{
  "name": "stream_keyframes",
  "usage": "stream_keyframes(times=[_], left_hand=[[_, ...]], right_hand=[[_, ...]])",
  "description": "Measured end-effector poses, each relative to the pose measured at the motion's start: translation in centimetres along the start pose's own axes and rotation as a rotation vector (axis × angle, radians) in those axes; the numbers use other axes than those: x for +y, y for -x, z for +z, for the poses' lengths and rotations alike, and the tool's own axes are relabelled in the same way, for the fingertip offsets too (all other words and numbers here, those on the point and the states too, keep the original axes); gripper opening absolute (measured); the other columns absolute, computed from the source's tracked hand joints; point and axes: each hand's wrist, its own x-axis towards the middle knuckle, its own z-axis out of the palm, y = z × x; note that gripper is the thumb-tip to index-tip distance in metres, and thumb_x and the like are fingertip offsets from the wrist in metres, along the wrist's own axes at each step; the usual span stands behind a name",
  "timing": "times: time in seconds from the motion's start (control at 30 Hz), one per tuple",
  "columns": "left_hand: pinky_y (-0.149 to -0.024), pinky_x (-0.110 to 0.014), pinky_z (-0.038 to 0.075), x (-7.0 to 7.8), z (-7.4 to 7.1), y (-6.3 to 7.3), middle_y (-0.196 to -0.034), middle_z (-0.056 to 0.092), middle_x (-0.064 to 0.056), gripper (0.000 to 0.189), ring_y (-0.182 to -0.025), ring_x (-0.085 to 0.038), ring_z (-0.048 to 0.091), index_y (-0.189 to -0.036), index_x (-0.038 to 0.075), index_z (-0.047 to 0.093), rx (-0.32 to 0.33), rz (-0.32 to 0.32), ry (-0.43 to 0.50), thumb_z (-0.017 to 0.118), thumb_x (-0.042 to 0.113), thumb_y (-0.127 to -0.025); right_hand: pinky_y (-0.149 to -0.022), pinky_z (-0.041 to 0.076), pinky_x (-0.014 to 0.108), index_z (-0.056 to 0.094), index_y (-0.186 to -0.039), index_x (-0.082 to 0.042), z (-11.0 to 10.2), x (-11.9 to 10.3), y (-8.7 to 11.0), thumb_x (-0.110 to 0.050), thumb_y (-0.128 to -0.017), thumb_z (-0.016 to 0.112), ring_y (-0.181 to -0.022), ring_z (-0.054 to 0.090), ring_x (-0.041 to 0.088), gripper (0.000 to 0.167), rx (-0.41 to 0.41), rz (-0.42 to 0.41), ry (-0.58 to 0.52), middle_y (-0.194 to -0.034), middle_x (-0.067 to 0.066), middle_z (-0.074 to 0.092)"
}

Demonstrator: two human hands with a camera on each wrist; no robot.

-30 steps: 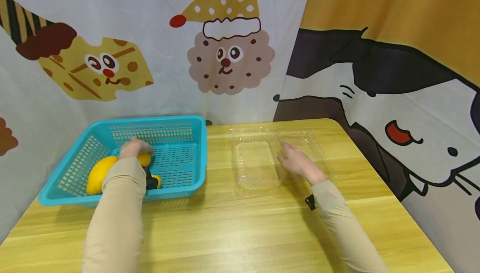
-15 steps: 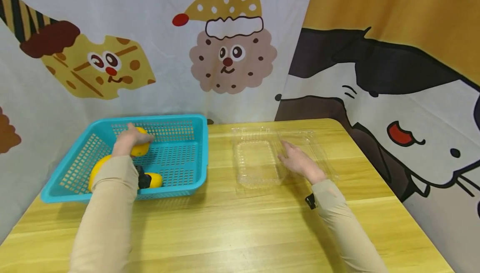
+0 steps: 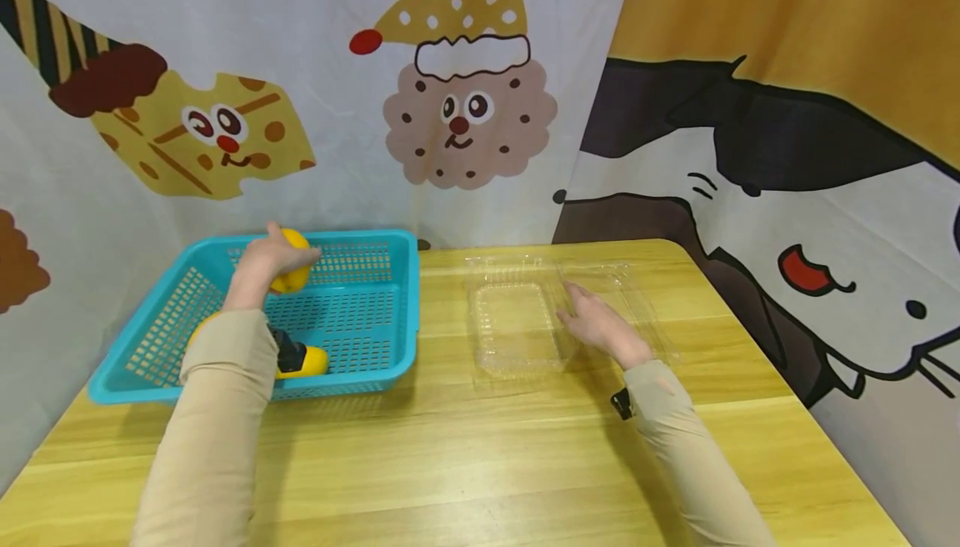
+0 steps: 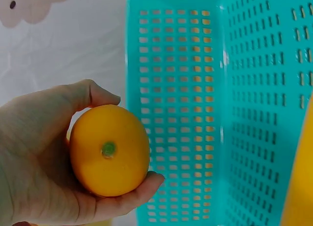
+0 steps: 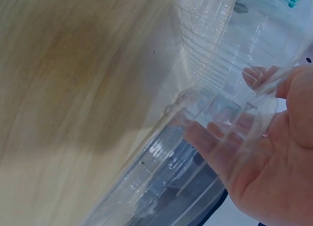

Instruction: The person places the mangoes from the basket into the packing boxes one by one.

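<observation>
My left hand holds an orange over the far left part of a turquoise mesh basket. In the left wrist view, the thumb and fingers curl round the orange's sides, and its green stem end faces the camera. Over on the right, my right hand rests at the fold between the two halves of a clear plastic clamshell box, its fingers loosely extended. The right wrist view shows those fingers through the clear plastic.
More yellow fruit lies in the basket: one piece near the front wall, and a larger one partly hidden behind the left sleeve. Basket and box stand on a wooden table. A printed curtain hangs right behind the table's far edge.
My left hand has lifted the orange from among the fruit toward the basket's far wall. The fruit near the front wall shows more fully. My right hand has stayed at the clamshell box.
</observation>
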Motion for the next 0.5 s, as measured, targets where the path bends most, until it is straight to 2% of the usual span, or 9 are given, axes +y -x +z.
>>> stream_keyframes(times=[0.2,0.3,0.5], left_hand=[[-0.063,-0.039,0.051,2.1,0.0,0.8,-0.126,0.032,-0.045,0.093,-0.092,-0.043,0.049,-0.148,-0.003,-0.012,0.025,0.065,0.0,0.048,0.043,-0.093],[-0.072,-0.045,0.051,3.5,0.0,1.2,-0.131,0.027,-0.046,0.092,-0.098,-0.046,0.046,-0.149,-0.001,-0.01,0.02,0.093,0.011,0.048,0.042,-0.093],[-0.088,-0.056,0.044,6.5,0.7,1.4,-0.134,0.027,-0.044,0.088,-0.111,-0.051,0.041,-0.15,0.003,-0.007,0.017,0.161,-0.006,0.048,0.042,-0.092]], right_hand=[[-0.116,0.019,0.055,0.008,-0.152,-0.001,0.0,0.0,0.0,-0.028,-0.101,0.04,-0.143,0.019,0.043,0.066,-0.001,-0.001,-0.008,-0.157,0.023,0.013],[-0.115,0.019,0.055,0.008,-0.152,-0.001,0.1,0.1,0.0,-0.03,-0.101,0.04,-0.143,0.018,0.043,0.066,-0.002,-0.01,-0.011,-0.157,0.024,0.013],[-0.116,0.018,0.055,0.008,-0.152,-0.001,0.0,0.1,0.1,-0.029,-0.102,0.04,-0.144,0.017,0.042,0.066,0.001,-0.009,-0.025,-0.158,0.023,0.012]])
